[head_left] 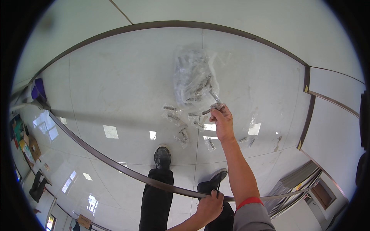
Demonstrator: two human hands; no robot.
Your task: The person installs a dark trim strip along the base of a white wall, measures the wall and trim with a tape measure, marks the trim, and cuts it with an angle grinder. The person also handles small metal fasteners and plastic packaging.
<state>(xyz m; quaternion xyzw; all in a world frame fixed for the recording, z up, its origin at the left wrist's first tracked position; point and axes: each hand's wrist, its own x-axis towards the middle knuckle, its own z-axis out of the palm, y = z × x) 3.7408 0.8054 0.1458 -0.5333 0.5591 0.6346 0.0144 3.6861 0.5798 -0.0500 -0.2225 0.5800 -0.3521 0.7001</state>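
Note:
My right hand reaches forward over the floor, its fingers closed on a small clear packet with dark parts inside. A dark piece also sticks out to the left of these fingers. Just beyond lies a large clear plastic bag filled with similar packets. Several loose packets are scattered on the floor nearer to me, left of the hand. Close to my body, my left hand has its fingers curled over a thin brown rail that crosses in front of my legs.
Pale glossy floor tiles lie around the bag. My dark shoes stand just short of the loose packets. Two more packets lie to the right. Stacked flat panels lean at the lower right; cardboard boxes stand at far left.

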